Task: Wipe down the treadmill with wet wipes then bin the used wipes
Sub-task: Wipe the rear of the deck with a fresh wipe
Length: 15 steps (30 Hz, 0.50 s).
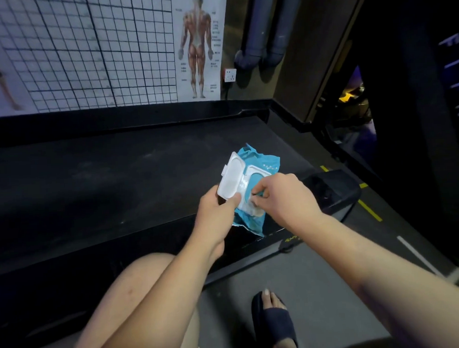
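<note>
While the left hand (216, 214) grips the wipes pack (267, 163), long axis pointing away, the right hand (287, 197) pinches at its open mouth.

Left of the wet wipes pack (259, 167), the treadmill belt (105, 179) gives open passage. Beyond the pack, a raised side rail (115, 121) and gridded poster (86, 48) block the way; to its right, the black end cap (331, 187).

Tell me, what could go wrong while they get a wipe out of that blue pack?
Several wipes might come out clumped, since the right hand pinches right at the opening of the blue wipes pack. The pack could slip onto the treadmill belt, because the left hand holds it only near the open lid. Leaving that lid open might dry the wipes.
</note>
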{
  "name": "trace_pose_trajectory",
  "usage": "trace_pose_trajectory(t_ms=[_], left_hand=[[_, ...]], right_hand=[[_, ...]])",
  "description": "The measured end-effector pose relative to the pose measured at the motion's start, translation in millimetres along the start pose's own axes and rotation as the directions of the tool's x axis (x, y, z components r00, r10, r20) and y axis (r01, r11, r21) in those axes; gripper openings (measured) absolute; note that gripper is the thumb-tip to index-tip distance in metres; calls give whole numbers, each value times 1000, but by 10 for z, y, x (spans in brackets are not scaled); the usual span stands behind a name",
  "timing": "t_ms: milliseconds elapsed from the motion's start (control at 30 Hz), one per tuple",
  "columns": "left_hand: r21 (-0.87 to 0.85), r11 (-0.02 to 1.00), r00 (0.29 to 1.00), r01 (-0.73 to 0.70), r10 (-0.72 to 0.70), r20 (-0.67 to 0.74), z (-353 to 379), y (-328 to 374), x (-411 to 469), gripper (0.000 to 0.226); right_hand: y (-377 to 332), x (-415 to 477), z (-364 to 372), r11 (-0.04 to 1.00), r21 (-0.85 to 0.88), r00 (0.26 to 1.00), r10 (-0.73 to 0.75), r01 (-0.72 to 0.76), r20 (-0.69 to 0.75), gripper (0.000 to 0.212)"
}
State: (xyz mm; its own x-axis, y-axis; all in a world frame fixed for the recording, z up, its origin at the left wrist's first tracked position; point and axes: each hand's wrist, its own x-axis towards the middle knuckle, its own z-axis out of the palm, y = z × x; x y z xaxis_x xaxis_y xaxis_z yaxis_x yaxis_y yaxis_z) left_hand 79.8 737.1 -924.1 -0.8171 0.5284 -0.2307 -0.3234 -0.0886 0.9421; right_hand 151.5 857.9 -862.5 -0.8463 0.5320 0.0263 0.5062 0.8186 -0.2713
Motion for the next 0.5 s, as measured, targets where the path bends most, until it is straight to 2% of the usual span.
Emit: trace_pose_trajectory(t_ms=[233,400,500], left_hand=[[33,999,998,-10,12,-69,-59,-18,-15,26],[62,998,998,-9,13,-67,-136,21,-20,28],[131,991,995,-17,29,-91,-112,27,-41,31]], right_hand=[[-108,66,107,998,-46,999,-36,36,-7,5],[-152,56,168,997,-35,997,-72,72,2,14],[-160,46,124,996,84,999,-36,32,36,22]])
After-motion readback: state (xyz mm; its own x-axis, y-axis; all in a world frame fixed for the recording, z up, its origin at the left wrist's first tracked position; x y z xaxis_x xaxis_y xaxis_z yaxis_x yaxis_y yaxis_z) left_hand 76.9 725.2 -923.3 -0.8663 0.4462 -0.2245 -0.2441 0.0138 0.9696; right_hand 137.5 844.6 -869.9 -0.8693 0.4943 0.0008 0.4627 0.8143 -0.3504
